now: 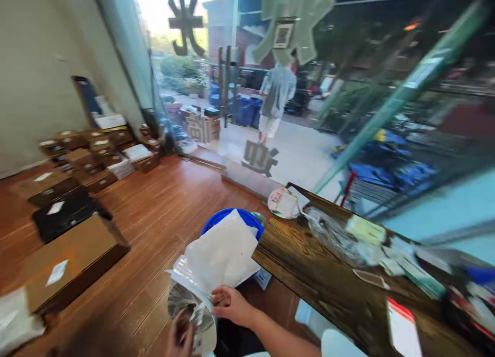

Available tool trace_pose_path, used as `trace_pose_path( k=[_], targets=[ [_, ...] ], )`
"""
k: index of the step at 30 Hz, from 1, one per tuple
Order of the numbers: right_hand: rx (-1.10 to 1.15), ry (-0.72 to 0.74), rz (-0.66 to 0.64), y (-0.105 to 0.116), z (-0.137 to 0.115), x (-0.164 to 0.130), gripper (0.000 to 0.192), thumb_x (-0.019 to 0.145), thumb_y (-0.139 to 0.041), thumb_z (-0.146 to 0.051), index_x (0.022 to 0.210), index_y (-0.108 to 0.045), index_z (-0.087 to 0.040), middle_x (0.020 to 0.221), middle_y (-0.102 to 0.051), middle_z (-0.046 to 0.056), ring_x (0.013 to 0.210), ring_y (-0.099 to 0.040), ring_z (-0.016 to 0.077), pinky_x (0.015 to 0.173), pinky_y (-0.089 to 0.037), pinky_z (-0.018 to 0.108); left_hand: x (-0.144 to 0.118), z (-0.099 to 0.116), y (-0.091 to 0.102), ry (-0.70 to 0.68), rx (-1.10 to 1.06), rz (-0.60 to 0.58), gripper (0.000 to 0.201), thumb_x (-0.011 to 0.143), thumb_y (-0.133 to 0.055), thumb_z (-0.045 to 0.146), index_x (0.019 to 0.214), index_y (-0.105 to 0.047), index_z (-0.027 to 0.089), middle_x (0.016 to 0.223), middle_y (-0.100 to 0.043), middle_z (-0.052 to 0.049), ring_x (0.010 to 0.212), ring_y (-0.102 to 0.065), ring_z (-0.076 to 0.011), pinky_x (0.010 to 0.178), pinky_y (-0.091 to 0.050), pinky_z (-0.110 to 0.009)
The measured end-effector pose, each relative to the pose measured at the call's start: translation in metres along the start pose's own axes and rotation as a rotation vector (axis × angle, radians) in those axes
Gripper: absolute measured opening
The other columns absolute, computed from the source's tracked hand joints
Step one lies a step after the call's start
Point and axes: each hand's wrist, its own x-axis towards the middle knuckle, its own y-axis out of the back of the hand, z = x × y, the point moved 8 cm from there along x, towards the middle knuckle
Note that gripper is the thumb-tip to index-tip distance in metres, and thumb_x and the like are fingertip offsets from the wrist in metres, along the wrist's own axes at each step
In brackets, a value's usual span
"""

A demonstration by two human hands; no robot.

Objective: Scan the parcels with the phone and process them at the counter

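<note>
A white plastic mailing bag (222, 251) lies tilted below me, with its grey-lined mouth open toward me. My right hand (231, 305) is closed in a pinch on the edge of that mouth. At the bag's opening, my left hand (181, 334) has its fingers bent, partly in shadow and blurred. What it grips is hidden. Beside its fingertips shows a pale, printed-looking surface (201, 321), too blurred to name. Behind the bag, and partly covered by it, stands a round blue bin (212, 219).
To my right runs a dark wooden table (305, 269) with a phone (403, 328), a round fan (283, 202) and clear plastic wrap (334, 233). Cardboard boxes (73, 259) sit on the floor at left. Past the glass front, a person (277, 94) stands outside.
</note>
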Motion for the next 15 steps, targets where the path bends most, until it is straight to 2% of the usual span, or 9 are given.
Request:
trace_pose_path(
  k=[1,3,5,7,10,13,15],
  targets=[
    [0.082,0.025,0.080,0.008,0.004,-0.012,0.058,0.037,-0.083,-0.051,0.082,-0.065,-0.018,0.075,-0.069,0.001,0.060,-0.059,0.0135,0.057,-0.045,0.026,0.003,0.008,-0.036,0.023,-0.045,-0.167,0.072,0.047,-0.071,0.065,0.099,-0.058,0.017,0.079,-0.065,-0.005,0.077,-0.064,-0.0228,0.065,-0.052,-0.031],
    [0.215,0.074,0.298,0.041,0.013,-0.037,0.059,0.044,-0.075,-0.063,0.079,-0.061,-0.018,0.069,-0.066,0.000,0.057,-0.056,0.0114,0.055,-0.042,0.025,-0.004,0.029,-0.107,-0.021,-0.003,-0.420,0.063,0.053,-0.070,0.054,0.101,-0.059,0.016,0.074,-0.061,-0.002,0.073,-0.062,-0.0206,0.065,-0.050,-0.029],
    [0.313,0.097,0.527,0.087,0.028,-0.066,0.059,0.046,-0.071,-0.069,0.075,-0.059,-0.018,0.062,-0.063,-0.001,0.052,-0.053,0.0100,0.049,-0.038,0.023,-0.030,0.046,-0.175,-0.144,0.115,-0.670,0.048,0.065,-0.060,0.042,0.104,-0.058,0.014,0.073,-0.059,-0.001,0.071,-0.059,-0.0180,0.069,-0.048,-0.030],
    [0.391,0.080,0.720,0.135,0.048,-0.097,0.058,0.042,-0.073,-0.066,0.069,-0.057,-0.018,0.056,-0.061,-0.002,0.047,-0.050,0.0095,0.044,-0.035,0.021,-0.069,0.051,-0.231,-0.237,0.219,-0.895,0.039,0.069,-0.054,0.031,0.103,-0.057,0.013,0.072,-0.058,-0.001,0.069,-0.057,-0.0167,0.069,-0.047,-0.030],
    [0.489,0.001,0.953,0.196,0.084,-0.142,0.052,0.040,-0.074,-0.061,0.062,-0.054,-0.019,0.047,-0.057,-0.003,0.040,-0.048,0.0104,0.038,-0.033,0.021,-0.130,0.044,-0.291,-0.294,0.287,-1.147,0.038,0.065,-0.054,0.017,0.102,-0.059,0.014,0.077,-0.061,-0.003,0.071,-0.059,-0.0170,0.070,-0.049,-0.029],
    [0.571,-0.074,1.160,0.244,0.119,-0.185,0.048,0.042,-0.070,-0.060,0.062,-0.054,-0.020,0.043,-0.054,-0.004,0.039,-0.050,0.0117,0.039,-0.039,0.023,-0.183,0.037,-0.334,-0.371,0.336,-1.351,0.058,0.053,-0.055,0.001,0.108,-0.060,0.017,0.096,-0.064,-0.006,0.089,-0.061,-0.0205,0.083,-0.050,-0.031],
    [0.619,-0.121,1.278,0.270,0.140,-0.210,0.049,0.042,-0.067,-0.063,0.063,-0.052,-0.021,0.045,-0.055,-0.004,0.043,-0.053,0.0126,0.043,-0.044,0.024,-0.206,0.034,-0.358,-0.418,0.377,-1.409,0.072,0.046,-0.052,-0.006,0.114,-0.059,0.017,0.115,-0.057,-0.011,0.107,-0.056,-0.0249,0.096,-0.045,-0.035]
  ],
)
